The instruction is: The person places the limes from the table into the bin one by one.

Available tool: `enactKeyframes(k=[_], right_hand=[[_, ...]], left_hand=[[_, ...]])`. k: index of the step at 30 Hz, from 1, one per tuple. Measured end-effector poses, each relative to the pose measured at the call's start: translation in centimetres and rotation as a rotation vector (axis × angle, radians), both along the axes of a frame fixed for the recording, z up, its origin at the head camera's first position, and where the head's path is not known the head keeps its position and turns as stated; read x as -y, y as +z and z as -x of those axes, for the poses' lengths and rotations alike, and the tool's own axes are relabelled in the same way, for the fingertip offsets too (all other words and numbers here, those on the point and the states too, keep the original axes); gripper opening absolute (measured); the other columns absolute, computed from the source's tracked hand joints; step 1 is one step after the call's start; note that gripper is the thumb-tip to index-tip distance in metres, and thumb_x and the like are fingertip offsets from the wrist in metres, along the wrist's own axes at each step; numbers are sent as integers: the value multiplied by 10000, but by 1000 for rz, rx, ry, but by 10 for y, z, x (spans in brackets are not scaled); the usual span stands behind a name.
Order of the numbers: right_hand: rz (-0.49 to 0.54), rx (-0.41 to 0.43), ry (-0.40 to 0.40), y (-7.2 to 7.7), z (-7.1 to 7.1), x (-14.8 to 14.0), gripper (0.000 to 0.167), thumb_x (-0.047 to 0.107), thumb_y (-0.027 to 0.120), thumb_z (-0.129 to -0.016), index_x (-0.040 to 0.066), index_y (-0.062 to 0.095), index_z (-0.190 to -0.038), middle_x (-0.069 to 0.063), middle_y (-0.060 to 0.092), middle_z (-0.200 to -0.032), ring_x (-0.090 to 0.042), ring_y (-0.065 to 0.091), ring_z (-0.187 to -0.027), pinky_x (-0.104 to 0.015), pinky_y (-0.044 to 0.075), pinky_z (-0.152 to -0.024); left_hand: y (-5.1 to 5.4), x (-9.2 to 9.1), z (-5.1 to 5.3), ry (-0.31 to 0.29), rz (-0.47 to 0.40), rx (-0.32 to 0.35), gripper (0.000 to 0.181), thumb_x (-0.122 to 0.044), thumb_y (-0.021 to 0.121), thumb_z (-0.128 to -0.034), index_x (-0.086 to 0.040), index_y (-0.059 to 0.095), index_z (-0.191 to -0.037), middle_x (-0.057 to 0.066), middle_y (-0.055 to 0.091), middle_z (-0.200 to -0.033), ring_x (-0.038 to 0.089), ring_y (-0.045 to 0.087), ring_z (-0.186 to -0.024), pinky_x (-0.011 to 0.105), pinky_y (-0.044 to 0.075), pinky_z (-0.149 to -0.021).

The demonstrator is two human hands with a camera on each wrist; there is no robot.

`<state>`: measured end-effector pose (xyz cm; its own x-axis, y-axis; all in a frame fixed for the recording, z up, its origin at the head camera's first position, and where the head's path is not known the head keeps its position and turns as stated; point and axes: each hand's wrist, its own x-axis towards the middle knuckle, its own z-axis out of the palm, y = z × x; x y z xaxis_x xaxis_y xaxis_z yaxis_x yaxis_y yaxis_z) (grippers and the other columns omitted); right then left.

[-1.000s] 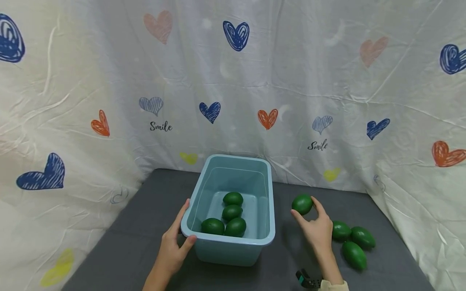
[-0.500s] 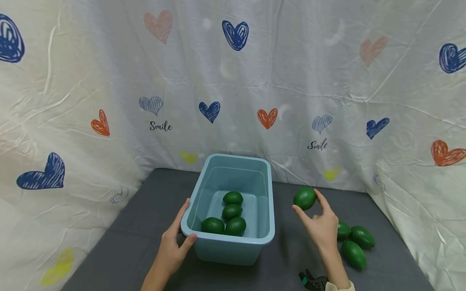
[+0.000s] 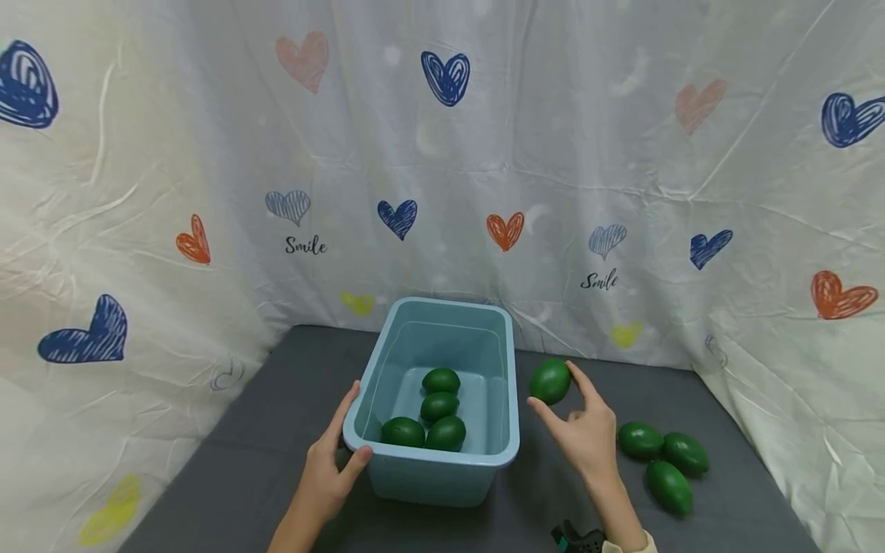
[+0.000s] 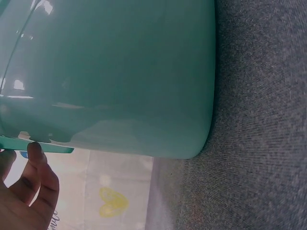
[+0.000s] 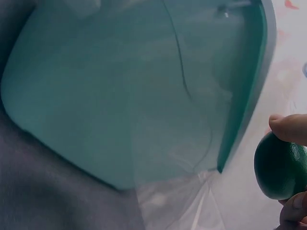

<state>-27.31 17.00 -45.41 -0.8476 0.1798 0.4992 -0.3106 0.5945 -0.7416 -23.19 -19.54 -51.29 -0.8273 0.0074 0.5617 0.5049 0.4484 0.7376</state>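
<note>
A light blue plastic tub (image 3: 432, 480) stands on the dark cloth, with several green oval fruits (image 3: 445, 433) lying inside toward its near end. My left hand (image 3: 328, 468) holds the tub's near-left corner, thumb at the front rim and fingers along the left side; in the left wrist view its fingers (image 4: 45, 184) touch the rim. To the right of the tub, my right hand (image 3: 586, 438) pinches another green oval fruit (image 3: 550, 382) between thumb and fingers, raised above the cloth. The right wrist view shows that same fruit (image 5: 280, 165) beside the tub's wall.
On the dark cloth (image 3: 242, 445), right of my right forearm, lie 3 more green fruits (image 3: 669, 487) close together. A black strap-like device (image 3: 579, 539) sits at my right wrist. Behind the table hangs a white curtain (image 3: 442, 153) printed with hearts.
My right hand first lifts the fruit and drifts slightly right, then moves left toward the tub with it. The left hand keeps its hold on the tub. The head view has shifted slightly.
</note>
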Motion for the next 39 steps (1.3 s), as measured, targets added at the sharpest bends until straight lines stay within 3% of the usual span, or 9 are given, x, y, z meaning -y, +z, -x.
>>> enactKeyframes(k=[3, 6, 20, 24, 35, 38, 39], right_hand=[[5, 13, 21, 3, -1, 8, 826, 295, 948, -806, 97, 578, -1517, 24, 439, -474, -11, 283, -318, -222, 291, -384], [17, 11, 50, 8, -2, 15, 825, 272, 951, -804, 99, 578, -1518, 102, 347, -443, -16, 280, -325, -226, 294, -389], [49, -13, 164, 19, -6, 44, 845, 250, 963, -791, 142, 573, -1533, 76, 340, -459, -12, 271, -327, -225, 279, -376], [61, -6, 181, 18, -6, 51, 846, 280, 962, -793, 181, 572, -1536, 74, 324, -457, -15, 262, -325, -227, 268, -381], [126, 21, 203, 18, -8, 61, 815, 327, 938, -818, 150, 582, -1529, 75, 329, -440, -12, 252, -320, -213, 247, -380], [121, 27, 201, 17, -7, 61, 823, 339, 932, -825, 137, 573, -1538, 43, 351, -447, -9, 253, -321, -216, 252, -376], [118, 25, 204, 16, -7, 61, 825, 336, 928, -829, 128, 568, -1542, 21, 481, -506, -10, 257, -324, -218, 257, -377]], left_hand=[[-1, 0, 1, -3, -7, -8, 839, -66, 663, -982, -264, 278, -1701, -4, 354, -1716, -61, 415, -1433, 81, 397, -1011], [-1, 0, 1, -13, -18, -15, 836, -58, 658, -981, -255, 280, -1700, -3, 350, -1718, -57, 397, -1451, 76, 383, -1026], [-2, 0, 0, -1, -16, -11, 837, -52, 658, -979, -269, 288, -1697, -1, 367, -1711, -55, 459, -1386, 103, 443, -962], [-2, 0, 1, -5, -20, -22, 832, -54, 656, -981, -264, 289, -1697, 2, 364, -1712, -53, 457, -1391, 106, 449, -955], [-3, 0, 3, -2, -9, -22, 830, -71, 661, -981, -268, 290, -1696, 4, 372, -1708, -52, 483, -1358, 122, 467, -932], [-4, 1, 3, 0, -15, -23, 832, -66, 663, -978, -267, 293, -1695, 9, 378, -1705, -53, 492, -1346, 122, 471, -924], [-4, 0, 3, 0, -18, -24, 832, -63, 662, -977, -266, 294, -1695, 10, 379, -1704, -52, 497, -1337, 123, 474, -917]])
